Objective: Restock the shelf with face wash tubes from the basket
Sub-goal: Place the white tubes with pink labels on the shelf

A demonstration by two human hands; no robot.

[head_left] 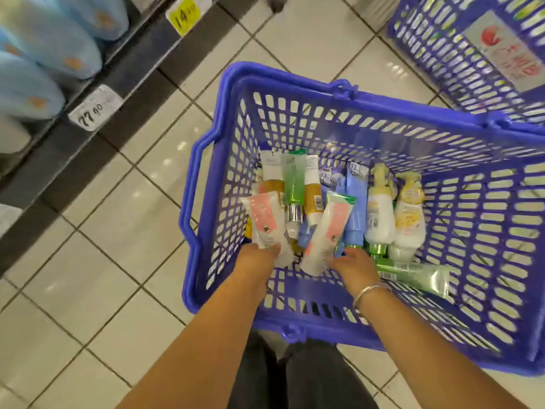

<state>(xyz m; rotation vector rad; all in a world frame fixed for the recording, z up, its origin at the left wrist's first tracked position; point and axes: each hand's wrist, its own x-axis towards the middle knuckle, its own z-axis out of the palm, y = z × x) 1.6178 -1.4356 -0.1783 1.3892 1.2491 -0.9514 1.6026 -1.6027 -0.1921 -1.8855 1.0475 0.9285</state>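
A blue plastic basket (203, 184) stands on the tiled floor in front of me, holding several face wash tubes and pump bottles. My left hand (259, 255) is shut on a white tube with a pink label (265, 219), lifted at the basket's left side. My right hand (354, 267) grips a second white-and-pink tube (327, 231) by its lower end. A green tube (293, 178), blue tubes (356, 202) and two cream pump bottles (380, 214) lie behind them. Another green tube (418, 274) lies flat near my right wrist. The shelf (97, 93) runs along the left.
Light blue bottles (44, 54) fill the shelf at upper left, with a white price tag (94, 109) and a yellow one (184, 14) on its edge. A second blue basket (472, 48) stands at upper right. My legs are below the basket.
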